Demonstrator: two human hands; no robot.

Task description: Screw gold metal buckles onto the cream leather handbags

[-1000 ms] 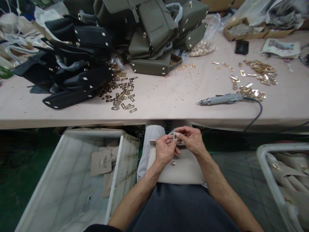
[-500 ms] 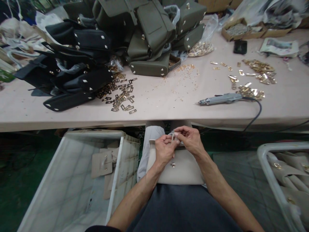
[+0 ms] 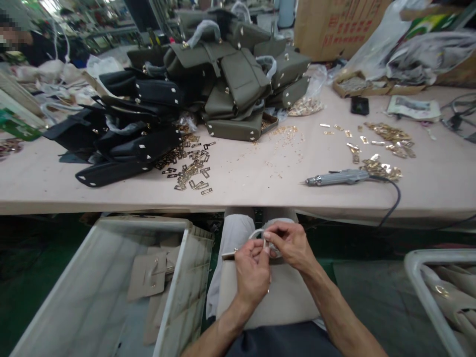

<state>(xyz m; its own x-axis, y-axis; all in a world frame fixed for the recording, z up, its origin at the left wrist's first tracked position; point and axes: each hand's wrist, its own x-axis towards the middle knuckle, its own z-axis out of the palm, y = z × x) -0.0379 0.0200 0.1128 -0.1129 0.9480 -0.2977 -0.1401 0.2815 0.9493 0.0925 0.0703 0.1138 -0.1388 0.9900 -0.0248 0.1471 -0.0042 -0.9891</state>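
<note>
A cream bag (image 3: 286, 292) lies across my lap. Above its upper edge, my left hand (image 3: 253, 267) pinches a small pale strip (image 3: 265, 243) between thumb and fingers. My right hand (image 3: 288, 243) grips the strip's upper end, its fingertips almost touching the left ones. A whitish wrapped loop (image 3: 256, 233) shows just behind the fingers. Whether the strip is joined to the bag, I cannot tell.
Dark bags (image 3: 130, 153) and olive bags (image 3: 241, 84) are heaped on the table (image 3: 241, 191). Metal plates (image 3: 394, 136) and a corded screwdriver (image 3: 334, 177) lie at right. Plastic bins (image 3: 188, 258) with beige pieces (image 3: 148, 275) flank my legs.
The view has tilted up, showing more of the background. My left hand has turned more upright and now covers the bag's metal clasp; both hands still hold the strip.
</note>
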